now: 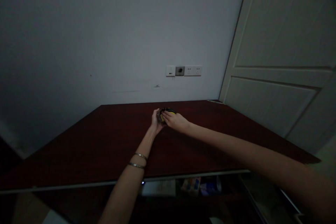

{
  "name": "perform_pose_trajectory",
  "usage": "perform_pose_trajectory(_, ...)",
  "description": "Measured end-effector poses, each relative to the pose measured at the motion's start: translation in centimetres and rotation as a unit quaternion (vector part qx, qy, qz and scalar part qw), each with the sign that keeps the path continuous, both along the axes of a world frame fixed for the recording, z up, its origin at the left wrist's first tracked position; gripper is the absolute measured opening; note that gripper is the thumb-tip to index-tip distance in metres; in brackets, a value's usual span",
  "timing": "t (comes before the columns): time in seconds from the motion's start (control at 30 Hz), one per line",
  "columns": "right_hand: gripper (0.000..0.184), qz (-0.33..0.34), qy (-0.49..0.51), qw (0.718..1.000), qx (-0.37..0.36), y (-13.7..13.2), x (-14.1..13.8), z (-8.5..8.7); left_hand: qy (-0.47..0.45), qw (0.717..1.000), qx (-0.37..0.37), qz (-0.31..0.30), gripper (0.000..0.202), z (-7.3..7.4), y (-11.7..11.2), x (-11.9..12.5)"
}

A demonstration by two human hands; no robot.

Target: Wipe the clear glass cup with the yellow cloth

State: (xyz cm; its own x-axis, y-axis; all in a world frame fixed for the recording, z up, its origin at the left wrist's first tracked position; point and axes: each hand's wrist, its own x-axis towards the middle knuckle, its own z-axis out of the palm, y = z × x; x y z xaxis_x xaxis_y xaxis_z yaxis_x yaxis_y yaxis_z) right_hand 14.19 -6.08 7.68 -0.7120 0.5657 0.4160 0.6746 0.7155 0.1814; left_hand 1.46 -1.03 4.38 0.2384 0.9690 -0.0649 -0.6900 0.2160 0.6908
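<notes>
A double socket (193, 71) mounted above a dark red tabletop (105, 140)

Beside it, a grey plate (180, 71) and a white plate (170, 71) are set in a row on the pale wall (118, 35). At right, a panelled door (275, 42) is seen. Below the tabletop's front edge, a purple item (209, 188) is dimly shown beside a multicoloured item (192, 185).

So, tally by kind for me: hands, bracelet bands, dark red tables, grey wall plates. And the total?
Hands: 2, the left hand and right hand
Bracelet bands: 2
Dark red table: 1
Grey wall plate: 1
Total: 6
Not counted: the black-and-yellow thing in hand, too covered to tell whether it's one piece.
</notes>
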Motion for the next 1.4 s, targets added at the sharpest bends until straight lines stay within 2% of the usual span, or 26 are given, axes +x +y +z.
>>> perform_pose_trajectory(0.13,0.038,-0.058,0.01,0.998,-0.012,-1.2,-1.4,0.4,-0.046,0.996,0.05,0.051,0.023,-0.2,0.1,0.6)
perform_pose_trajectory(0.23,0.03,-0.114,0.065,0.989,-0.067,-1.8,-2.2,0.7,-0.05,0.993,0.078,0.078,0.024,-0.4,0.0,1.2)
perform_pose_trajectory(0.37,0.02,-0.19,0.152,0.96,-0.139,-2.0,-2.7,1.4,-0.019,0.99,0.098,0.099,0.024,-0.3,-0.2,1.7)
perform_pose_trajectory(0.5,0.016,-0.203,0.253,0.922,-0.212,-1.4,-2.5,2.5,-0.026,0.992,0.102,0.067,0.03,-0.2,-0.3,1.6)
perform_pose_trajectory(0.57,0.013,-0.197,0.33,0.882,-0.274,-1.1,-2.3,2.7,-0.03,0.994,0.1,0.039,0.034,-0.3,-0.2,1.5)
perform_pose_trajectory(0.6,0.012,-0.187,0.375,0.852,-0.315,-1.0,-2.0,2.7,-0.029,0.994,0.101,0.029,0.035,-0.4,-0.1,1.4)
perform_pose_trajectory(0.7,0.01,-0.12,0.528,0.711,-0.449,-0.8,-1.2,2.2,-0.036,0.993,0.103,0.032,0.038,-0.4,0.2,1.3)
perform_pose_trajectory(0.77,0.015,-0.083,0.598,0.625,-0.496,-0.9,-0.6,1.5,-0.055,0.991,0.102,0.065,0.036,-0.4,0.4,1.4)
perform_pose_trajectory(0.83,0.023,-0.058,0.646,0.588,-0.483,-1.1,-0.4,0.8,-0.069,0.989,0.085,0.099,0.032,-0.3,0.6,1.5)
perform_pose_trajectory(0.9,0.03,-0.032,0.678,0.602,-0.421,-1.3,-0.5,0.1,-0.075,0.99,0.055,0.105,0.029,-0.3,0.8,1.6)
perform_pose_trajectory(0.93,0.034,-0.021,0.682,0.625,-0.38,-1.5,-0.6,-0.2,-0.077,0.991,0.043,0.102,0.029,-0.4,0.8,1.5)
perform_pose_trajectory(1.03,0.044,-0.011,0.625,0.746,-0.23,-2.1,-1.1,-0.8,-0.075,0.993,0.038,0.082,0.027,-0.6,0.6,1.4)
perform_pose_trajectory(1.13,0.052,-0.019,0.478,0.875,-0.077,-2.6,-1.4,-1.5,-0.073,0.993,0.055,0.075,0.023,-0.8,0.3,1.2)
perform_pose_trajectory(1.2,0.055,-0.041,0.359,0.932,-0.03,-2.9,-1.5,-2.1,-0.087,0.991,0.063,0.074,0.023,-0.8,0.2,1.3)
perform_pose_trajectory(1.27,0.055,-0.08,0.267,0.96,-0.019,-3.1,-1.8,-2.7,-0.098,0.991,0.065,0.069,0.024,-0.9,0.3,1.3)
perform_pose_trajectory(1.4,0.057,-0.131,0.182,0.974,0.003,-3.1,-2.7,-3.4,-0.1,0.991,0.056,0.063,0.027,-1.1,0.3,1.2)
